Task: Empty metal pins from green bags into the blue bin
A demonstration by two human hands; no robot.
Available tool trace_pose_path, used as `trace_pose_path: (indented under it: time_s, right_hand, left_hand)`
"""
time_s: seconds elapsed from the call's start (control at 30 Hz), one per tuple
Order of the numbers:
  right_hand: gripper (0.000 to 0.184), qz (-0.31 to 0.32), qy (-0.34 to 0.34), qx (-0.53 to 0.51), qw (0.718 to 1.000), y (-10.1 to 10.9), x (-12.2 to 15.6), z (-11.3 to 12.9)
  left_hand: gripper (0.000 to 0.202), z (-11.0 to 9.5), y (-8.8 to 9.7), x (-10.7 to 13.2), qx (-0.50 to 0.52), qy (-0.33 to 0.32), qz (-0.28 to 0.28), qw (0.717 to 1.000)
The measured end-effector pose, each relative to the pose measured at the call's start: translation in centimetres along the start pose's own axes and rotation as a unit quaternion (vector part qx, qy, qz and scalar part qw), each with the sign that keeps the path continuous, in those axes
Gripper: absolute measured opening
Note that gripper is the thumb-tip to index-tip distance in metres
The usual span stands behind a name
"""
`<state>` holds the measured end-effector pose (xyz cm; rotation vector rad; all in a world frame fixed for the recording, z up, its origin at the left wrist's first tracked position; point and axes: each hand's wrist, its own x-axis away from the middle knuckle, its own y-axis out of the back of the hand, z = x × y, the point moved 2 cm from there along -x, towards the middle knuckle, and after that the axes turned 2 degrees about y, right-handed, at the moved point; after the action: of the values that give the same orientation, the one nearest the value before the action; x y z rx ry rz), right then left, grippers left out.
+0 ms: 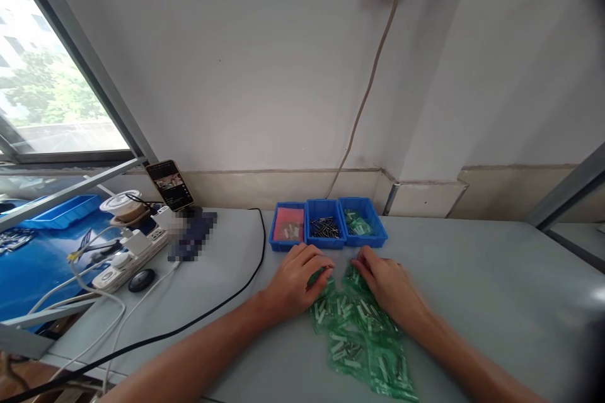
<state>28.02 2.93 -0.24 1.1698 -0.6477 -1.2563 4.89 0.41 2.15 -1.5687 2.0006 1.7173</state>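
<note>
Several green plastic bags point(347, 352) of small metal and white pieces lie on the grey table in front of me. My left hand point(300, 277) is at their upper left, fingers curled and thumb pressed in, with green plastic showing between them. At the upper right, my right hand point(385, 283) has its fingertips closed on the top of a bag. Just beyond my hands stand three blue bins in a row. The left bin point(274, 240) holds a pink sheet and a clear bag, the middle bin point(326, 243) dark metal pins, and the right bin point(373, 242) a green bag.
A black cable point(208, 312) crosses the table on the left. Beyond it are a black mouse-like object point(141, 280), a power strip point(154, 245) with white cords and a propped phone point(170, 184). A wall cord point(371, 79) hangs behind the bins. Metal frame bars flank the table.
</note>
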Motion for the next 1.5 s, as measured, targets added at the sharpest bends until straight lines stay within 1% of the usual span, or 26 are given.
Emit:
trace_pose_path:
  time_s: [0.07, 0.17, 0.23, 0.3, 0.37, 0.47, 0.6, 0.67, 0.77, 0.83, 0.87, 1.0, 1.17, 1.27, 1.37, 1.43, 1.5]
  right_hand:
    - [0.025, -0.017, -0.004, -0.036, 0.999, 0.4, 0.0, 0.4]
    - [0.026, -0.056, 0.009, -0.137, 0.989, 1.3, 0.3, 1.3]
    - [0.027, -0.065, 0.027, -0.186, 0.980, 1.8, 0.6, 1.8]
    - [0.028, -0.064, 0.045, -0.206, 0.976, 2.1, 0.8, 2.1]
    - [0.029, -0.062, 0.064, -0.196, 0.977, 2.2, 0.9, 2.2]
    - [0.026, -0.061, 0.089, -0.150, 0.983, 1.8, 0.8, 2.0]
    - [0.016, -0.039, 0.142, -0.113, 0.983, 0.8, 0.4, 1.8]
    - [0.023, -0.023, 0.161, -0.094, 0.982, 0.4, 0.4, 1.7]
    - [0.032, -0.008, 0.165, -0.070, 0.984, 0.2, 0.5, 1.5]
    - [0.033, -0.008, 0.169, -0.066, 0.983, 0.2, 0.5, 1.5]
    - [0.030, -0.011, 0.175, -0.066, 0.982, 0.3, 0.5, 1.5]
    - [0.011, -0.029, 0.212, -0.076, 0.974, 0.6, 0.5, 1.7]
    - [0.019, -0.057, 0.218, -0.096, 0.970, 1.0, 0.6, 2.2]
    - [0.021, -0.089, 0.226, -0.132, 0.961, 1.4, 0.7, 2.5]
    - [0.022, -0.105, 0.246, -0.156, 0.951, 1.5, 1.0, 2.6]
    - [0.024, -0.107, 0.259, -0.155, 0.947, 1.6, 1.1, 2.6]
    - [0.026, -0.108, 0.272, -0.144, 0.945, 1.6, 1.3, 2.7]
  left_hand:
    - [0.017, -0.1, 0.1, 0.0, -0.006, -0.008, 0.001, 1.000]
    - [0.016, -0.2, 0.2, -0.1, -0.008, -0.013, 0.003, 1.000]
    - [0.016, -0.2, 0.2, -0.1, -0.008, -0.011, 0.002, 1.000]
    - [0.017, -0.1, 0.1, 0.0, -0.007, -0.006, 0.001, 1.000]
    - [0.017, 0.1, 0.0, 0.0, -0.003, 0.002, -0.001, 1.000]
    - [0.017, 0.3, -0.2, 0.1, 0.002, 0.008, -0.005, 1.000]
    - [0.016, 0.4, -0.3, 0.2, 0.004, 0.011, -0.002, 1.000]
    - [0.015, 0.4, -0.4, 0.2, 0.005, 0.011, 0.005, 1.000]
    - [0.015, 0.4, -0.5, 0.2, 0.005, 0.014, 0.020, 1.000]
    - [0.015, 0.4, -0.6, 0.2, 0.004, 0.017, 0.027, 0.999]
    - [0.015, 0.4, -0.6, 0.2, 0.003, 0.020, 0.031, 0.999]
    - [0.015, 0.5, -0.7, 0.3, 0.002, 0.025, 0.034, 0.999]
    - [0.017, 0.6, -0.7, 0.4, 0.008, 0.024, 0.024, 0.999]
    - [0.027, 0.7, -0.6, 0.4, 0.016, 0.031, 0.018, 0.999]
    - [0.037, 0.7, -0.5, 0.3, 0.024, 0.036, 0.009, 0.999]
    - [0.034, 0.7, -0.5, 0.3, 0.025, 0.033, -0.002, 0.999]
    - [0.025, 0.7, -0.4, 0.3, 0.021, 0.025, -0.014, 0.999]
